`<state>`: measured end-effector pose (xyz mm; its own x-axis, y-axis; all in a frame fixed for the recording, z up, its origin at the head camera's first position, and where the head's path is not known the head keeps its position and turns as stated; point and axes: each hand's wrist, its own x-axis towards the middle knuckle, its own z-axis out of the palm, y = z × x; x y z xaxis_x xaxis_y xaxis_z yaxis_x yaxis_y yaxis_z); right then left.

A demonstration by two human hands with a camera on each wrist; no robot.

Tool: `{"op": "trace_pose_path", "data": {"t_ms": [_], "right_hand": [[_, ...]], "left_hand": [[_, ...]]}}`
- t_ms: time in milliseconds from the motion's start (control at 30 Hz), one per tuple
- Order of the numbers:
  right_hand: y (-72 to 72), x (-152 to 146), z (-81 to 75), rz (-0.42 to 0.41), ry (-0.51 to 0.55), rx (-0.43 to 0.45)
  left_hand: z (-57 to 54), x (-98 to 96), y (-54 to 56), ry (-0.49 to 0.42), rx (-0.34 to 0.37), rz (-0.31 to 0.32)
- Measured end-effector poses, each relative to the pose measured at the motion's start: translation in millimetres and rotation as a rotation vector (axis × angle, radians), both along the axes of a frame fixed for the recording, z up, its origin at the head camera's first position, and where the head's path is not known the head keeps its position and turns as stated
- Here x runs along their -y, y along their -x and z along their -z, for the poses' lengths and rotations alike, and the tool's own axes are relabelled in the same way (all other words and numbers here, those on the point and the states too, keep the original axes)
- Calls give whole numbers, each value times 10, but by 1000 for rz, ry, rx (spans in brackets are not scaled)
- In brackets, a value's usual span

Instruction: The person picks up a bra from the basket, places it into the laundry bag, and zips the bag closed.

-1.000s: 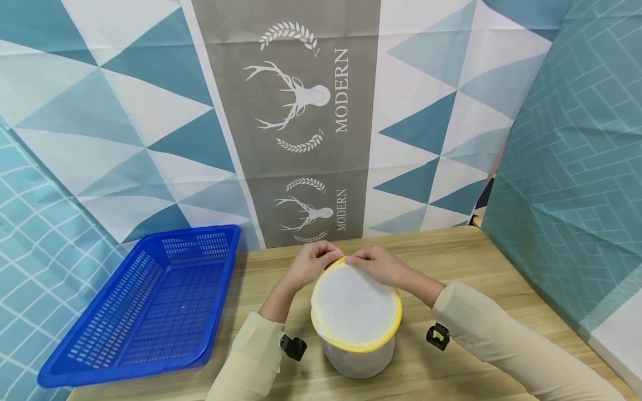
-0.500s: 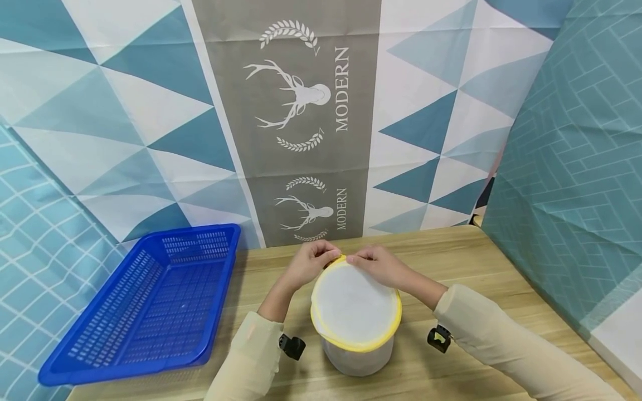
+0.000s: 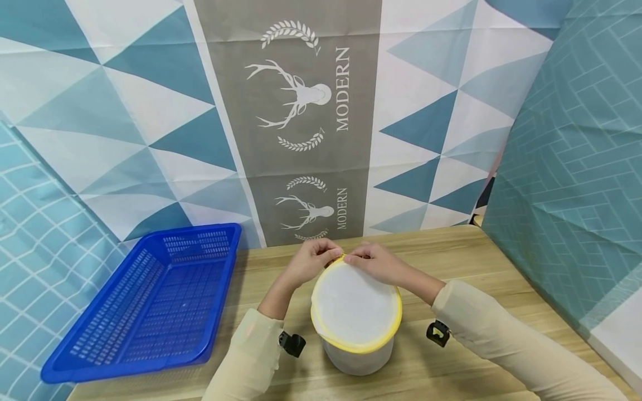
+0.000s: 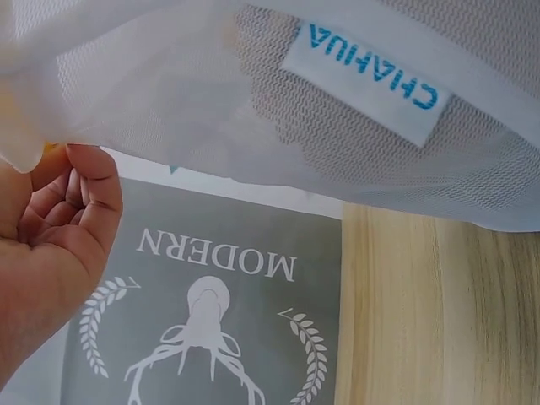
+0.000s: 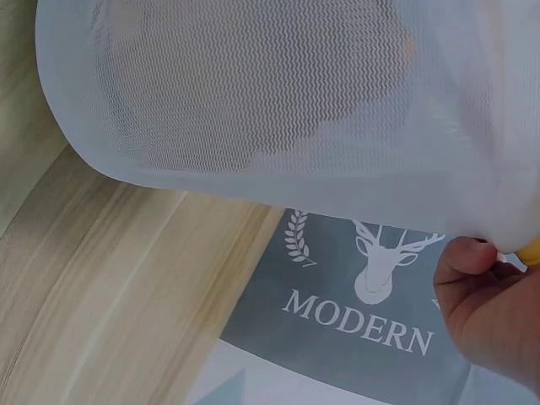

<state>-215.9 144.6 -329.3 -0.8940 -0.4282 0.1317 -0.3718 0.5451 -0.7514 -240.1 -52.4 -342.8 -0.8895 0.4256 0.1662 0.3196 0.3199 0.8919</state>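
Observation:
A round white mesh laundry bag (image 3: 357, 303) with a yellow zipper rim stands on the wooden table in the head view. At the rim's far edge, my left hand (image 3: 312, 262) pinches the yellow edging between thumb and curled fingers. Close beside it, my right hand (image 3: 378, 265) pinches the same edging. Both wrist views show the bag's mesh side; a white label (image 4: 367, 80) with blue letters is sewn on it in the left one. Something darker shows faintly through the mesh, its kind unclear. Fingers hide the zipper pull, if one is there.
A blue plastic basket (image 3: 213, 334) with perforated walls stands at the left of the wooden table (image 3: 466, 267). A patterned cloth backdrop (image 3: 311, 150) hangs behind the table, and teal sheets (image 3: 582, 223) border it at the sides.
Both hands keep their pinch at the bag's far edge. My right hand shifts very slightly, closer to the left hand. The bag and the basket stay in place.

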Motion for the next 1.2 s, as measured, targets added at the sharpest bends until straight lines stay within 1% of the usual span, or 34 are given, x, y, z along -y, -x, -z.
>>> {"op": "trace_pose_path", "data": {"t_ms": [133, 367, 633, 900, 1200], "right_hand": [[-6, -8, -7, -4, 9, -4], [-14, -37, 11, -8, 21, 9], [-8, -61, 40, -12, 25, 18], [-39, -38, 30, 15, 22, 20], [-43, -36, 46, 47, 31, 51]], "left_hand": [[7, 6, 4, -2, -12, 5], [38, 32, 7, -15, -7, 17], [39, 34, -3, -18, -9, 19], [30, 39, -27, -14, 0, 4], [60, 56, -11, -21, -19, 4]]}}
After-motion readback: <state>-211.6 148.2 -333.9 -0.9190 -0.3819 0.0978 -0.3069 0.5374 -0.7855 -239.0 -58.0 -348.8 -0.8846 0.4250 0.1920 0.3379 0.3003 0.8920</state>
